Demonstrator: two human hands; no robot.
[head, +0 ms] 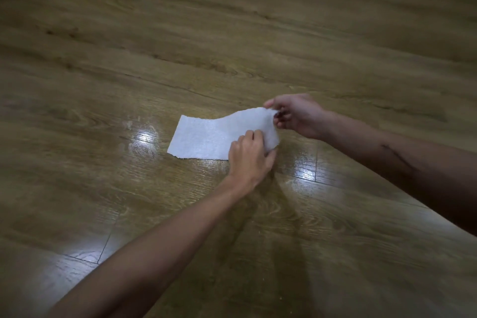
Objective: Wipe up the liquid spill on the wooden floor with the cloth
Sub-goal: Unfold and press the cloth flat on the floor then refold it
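My left hand point(249, 155) has its grip closed on the near right corner of the cloth point(206, 138), thumb under the edge and fingers curled on top. My right hand point(294, 115) pinches the far right corner between thumb and fingertips, lifting that end clear of the wooden floor point(232, 33) so the cloth rises in a shallow curve toward it. The left part of the cloth lies flat on the boards, its left edge ragged. Just left of that edge the liquid spill point(140, 141) shows as a wet, shiny patch with pale streaks, touching or nearly touching the cloth; I cannot tell which. More sheen sits on the boards to the right, near my right forearm, and another bright patch lies nearer me on the left.
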